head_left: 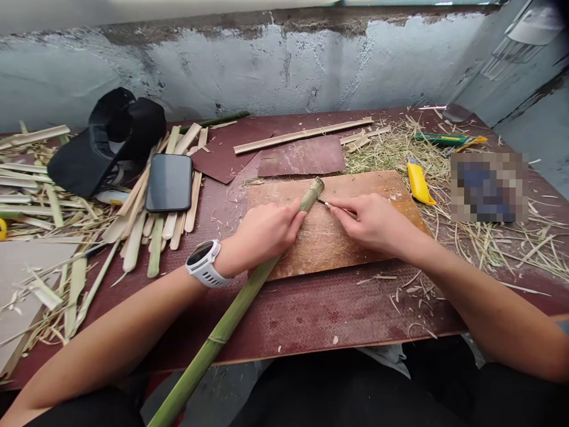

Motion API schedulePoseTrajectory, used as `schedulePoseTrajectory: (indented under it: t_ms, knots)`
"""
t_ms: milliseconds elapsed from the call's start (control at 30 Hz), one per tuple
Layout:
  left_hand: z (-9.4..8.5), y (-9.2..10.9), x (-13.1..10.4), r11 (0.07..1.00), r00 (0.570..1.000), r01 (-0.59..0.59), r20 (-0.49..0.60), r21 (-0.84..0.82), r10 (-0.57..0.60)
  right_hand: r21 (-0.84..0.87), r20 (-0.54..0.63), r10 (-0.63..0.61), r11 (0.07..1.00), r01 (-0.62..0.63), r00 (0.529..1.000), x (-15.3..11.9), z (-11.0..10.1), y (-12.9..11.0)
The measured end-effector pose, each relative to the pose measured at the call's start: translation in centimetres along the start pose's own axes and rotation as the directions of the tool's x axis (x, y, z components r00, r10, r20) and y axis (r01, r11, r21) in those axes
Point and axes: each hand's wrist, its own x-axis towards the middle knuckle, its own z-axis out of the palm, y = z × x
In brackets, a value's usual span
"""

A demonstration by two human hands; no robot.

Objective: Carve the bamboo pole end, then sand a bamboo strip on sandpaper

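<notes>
"One green bamboo pole [240, 305], you said. Where does it lie?"

"Slantwise over a wooden board [347, 237], its far end above the board and its near part running out past the counter [329, 314] edge towards the person."

"And the left hand [271, 234]?"

"Closed around the pole a little below that far end. There's a white smartwatch [207, 264] on the wrist."

"What about the right hand [373, 222]?"

"Fingers pinched shut on a slim tool [328, 204], dark tip beside the pole's far end. Whether they touch, I can't tell."

"What's around the board?"

"To the right, a yellow utility knife [420, 182] among thin shavings [382, 151], with a green-handled tool [444, 140] beyond it. Something pixelated [486, 187] sits further right; I can't tell what."

"Behind?"

"A reddish-brown sheet [302, 155], and a long pale strip [302, 135] past it."

"And on the left?"

"A smartphone [169, 182] resting on flat bamboo slats [155, 246], then a black cap [106, 139]. The painted wall [267, 71] behind the counter is peeling."
</notes>
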Motion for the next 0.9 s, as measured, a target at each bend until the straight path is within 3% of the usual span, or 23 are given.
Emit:
schedulePoseTrajectory:
  t_ms: [167, 733, 900]
  knots:
    - [0.0, 0.1, 0.0, 1.000, 1.000, -0.003, -0.009, 0.008, 0.003, 0.108, -0.128, 0.046, 0.994, -0.032, 0.991, 0.0, 0.0, 0.5]
    - [-0.2, 0.2, 0.1, 0.999, 1.000, 0.005, 0.014, -0.032, -0.005, 0.075, -0.098, 0.034, 0.997, -0.026, 0.995, 0.2, 0.7, 0.3]
    - [0.0, -0.2, 0.2, 0.997, 1.000, -0.019, 0.001, -0.069, 0.019, -0.089, -0.075, 0.028, 0.995, -0.035, 0.997, 0.3, 1.0, 0.1]
